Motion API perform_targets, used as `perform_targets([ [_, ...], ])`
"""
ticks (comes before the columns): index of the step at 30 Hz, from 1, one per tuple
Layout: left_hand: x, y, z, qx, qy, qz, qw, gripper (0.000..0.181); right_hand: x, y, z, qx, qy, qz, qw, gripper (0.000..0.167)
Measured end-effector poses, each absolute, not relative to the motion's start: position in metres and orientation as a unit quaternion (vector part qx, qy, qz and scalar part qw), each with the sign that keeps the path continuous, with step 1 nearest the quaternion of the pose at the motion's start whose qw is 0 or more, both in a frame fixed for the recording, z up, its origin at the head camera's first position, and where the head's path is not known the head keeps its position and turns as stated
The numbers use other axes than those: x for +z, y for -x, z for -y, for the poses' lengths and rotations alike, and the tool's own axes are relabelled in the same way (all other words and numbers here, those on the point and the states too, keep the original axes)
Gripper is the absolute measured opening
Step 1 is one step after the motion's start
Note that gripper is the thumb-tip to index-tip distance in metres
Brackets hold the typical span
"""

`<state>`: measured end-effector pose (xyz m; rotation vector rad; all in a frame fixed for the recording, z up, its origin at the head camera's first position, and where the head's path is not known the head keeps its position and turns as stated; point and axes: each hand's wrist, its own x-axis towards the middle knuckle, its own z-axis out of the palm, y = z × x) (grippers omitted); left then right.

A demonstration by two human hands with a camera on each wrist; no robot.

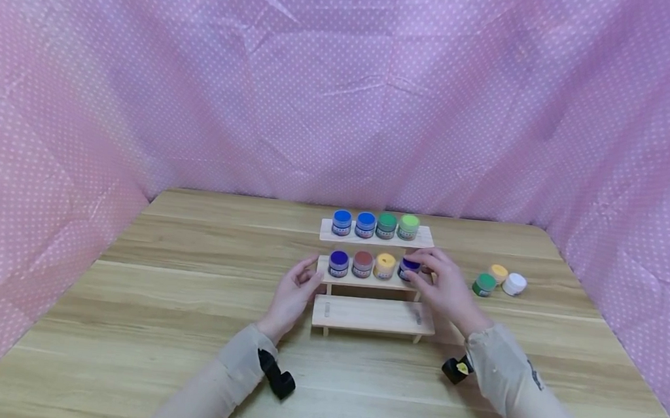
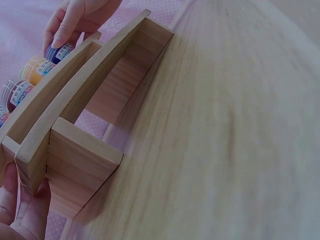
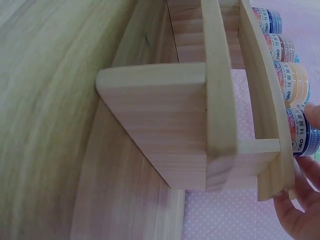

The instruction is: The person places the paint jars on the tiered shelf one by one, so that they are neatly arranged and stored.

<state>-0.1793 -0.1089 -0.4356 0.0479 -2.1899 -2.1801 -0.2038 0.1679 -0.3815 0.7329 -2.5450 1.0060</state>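
Note:
A stepped wooden rack [image 1: 374, 314] stands on the table with three shelves. My right hand [image 1: 443, 288] pinches a dark blue paint jar [image 1: 408, 268] at the right end of the middle shelf; the right wrist view shows this jar [image 3: 299, 131] upright against the shelf, with the fingers round its outer side. Left of it in the same row are a yellow paint jar [image 1: 384, 267], a reddish-brown paint jar [image 1: 363, 265] and a dark purple paint jar [image 1: 338, 264]. My left hand [image 1: 293, 294] holds the rack's left end, its fingertips on the board ends in the left wrist view.
The top shelf bears two blue paint jars [image 1: 342, 223], a green paint jar [image 1: 386, 227] and a light green paint jar [image 1: 408, 228]. On the table to the right stand another green jar [image 1: 484, 285], an orange-lidded jar [image 1: 498, 274] and a white jar [image 1: 515, 285]. Pink dotted cloth [image 1: 343, 105] hangs behind.

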Motion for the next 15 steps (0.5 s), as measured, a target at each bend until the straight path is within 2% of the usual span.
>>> perform_targets([
  [5,-0.4356,0.1796,0.109,-0.707,-0.013,0.706,0.028,0.047,-0.3827,0.2045,-0.1682,0.349,-0.261,0.886,0.157,0.025],
  [15,-0.4377,0.1823,0.1095,-0.705,-0.006,0.709,0.032,0.048,-0.3807,0.2051,-0.1723,0.346,-0.255,0.896,0.113,0.038],
])
